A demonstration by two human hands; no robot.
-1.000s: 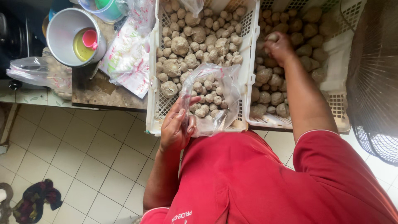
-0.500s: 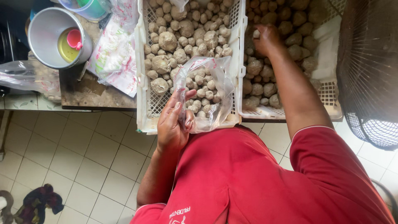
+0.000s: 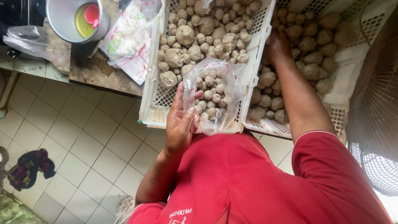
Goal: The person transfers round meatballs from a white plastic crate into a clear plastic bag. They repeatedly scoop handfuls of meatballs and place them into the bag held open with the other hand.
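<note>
Head view looks straight down on a person in a red shirt standing at two white perforated plastic crates. Their left hand (image 3: 181,124) holds a clear plastic bag (image 3: 215,97) partly filled with small pale grey round balls; the fingers are closed on the bag's near edge, thumb against the film, keeping its mouth open. The bag rests over the near end of the left white crate (image 3: 154,103), which is heaped with more pale grey balls (image 3: 199,37) of mixed sizes. The right hand (image 3: 277,46) reaches into the right white crate (image 3: 344,114), among darker brown-grey balls (image 3: 309,54); its fingers are buried in the pile and curled down, and whether they grip anything cannot be told.

To the left of the crates, a worn brown counter (image 3: 95,72) carries a round metal pot (image 3: 74,18) with yellowish liquid and a pink scoop inside, beside a printed white plastic bag (image 3: 126,39). Pale tiled floor (image 3: 83,141) lies below, with a dark crumpled cloth (image 3: 29,168) on it.
</note>
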